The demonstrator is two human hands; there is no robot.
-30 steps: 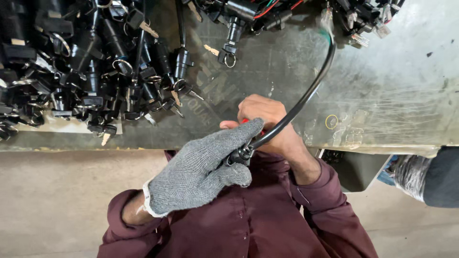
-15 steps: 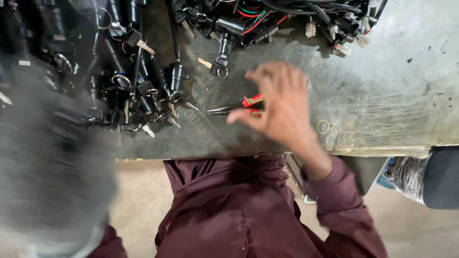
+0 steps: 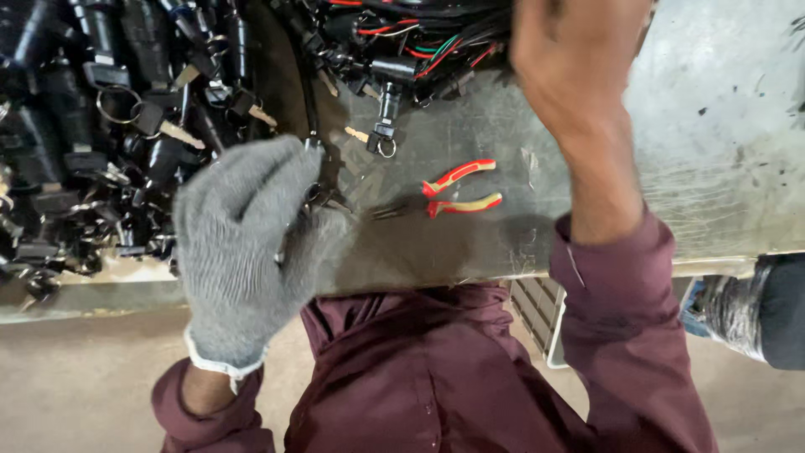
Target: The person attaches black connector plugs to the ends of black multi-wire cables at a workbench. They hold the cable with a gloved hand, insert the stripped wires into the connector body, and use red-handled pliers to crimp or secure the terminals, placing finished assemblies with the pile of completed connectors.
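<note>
while the gloved left hand (image 3: 251, 243) curls around the end of a black cable (image 3: 309, 92) near the table's (image 3: 721, 168) front edge, its fingers are closed on a small metal fitting that is mostly hidden by the glove. the cable runs up from the hand toward the pile of black switch parts and keys (image 3: 101, 126) at the left; it looks light and flexible, likely to bend and swing if held far from its end, so a hold close to the fitting seems the steadiest. the bare right hand (image 3: 579, 59) is raised at the top edge over a tangle of coloured wires (image 3: 419, 42); its fingers are blurred and cut off by the frame, so it cannot be told whether they hold anything. 1 pair of pliers (image 3: 457, 191) with red and yellow handles lies between the 2 hands, apart from both. open metal surface remains at the right, while the left is crowded, and the front edge lies just beneath the gloved hand.
</note>
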